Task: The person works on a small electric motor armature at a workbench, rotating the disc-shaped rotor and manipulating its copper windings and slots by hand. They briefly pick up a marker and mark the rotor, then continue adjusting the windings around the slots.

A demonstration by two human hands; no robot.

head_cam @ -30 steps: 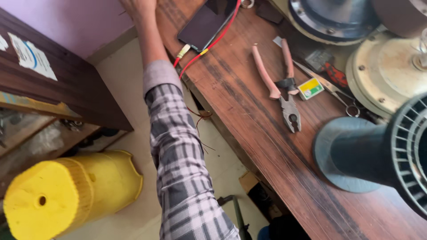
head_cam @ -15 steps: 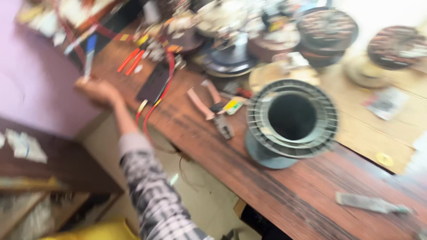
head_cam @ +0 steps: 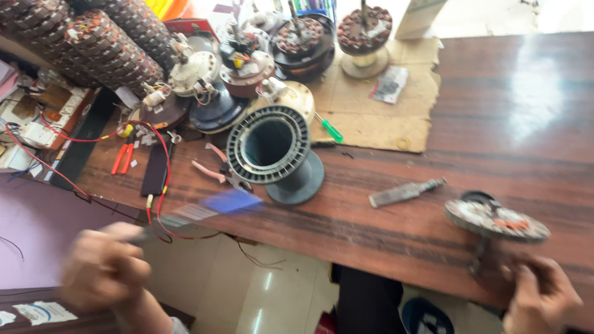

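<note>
I look down on a wooden workbench [head_cam: 383,210]. My left hand [head_cam: 102,269], blurred at the near left, is clenched around a blue-handled tool [head_cam: 204,207] whose tip points right toward a black plastic spool [head_cam: 275,151] at the bench's middle. My right hand [head_cam: 541,297], at the near right edge, grasps the shaft beneath a round motor part [head_cam: 495,219] with copper windings, holding it just above the bench. I judge the part should rest steady before the tool meets it. A metal file [head_cam: 405,193] lies between spool and part.
</note>
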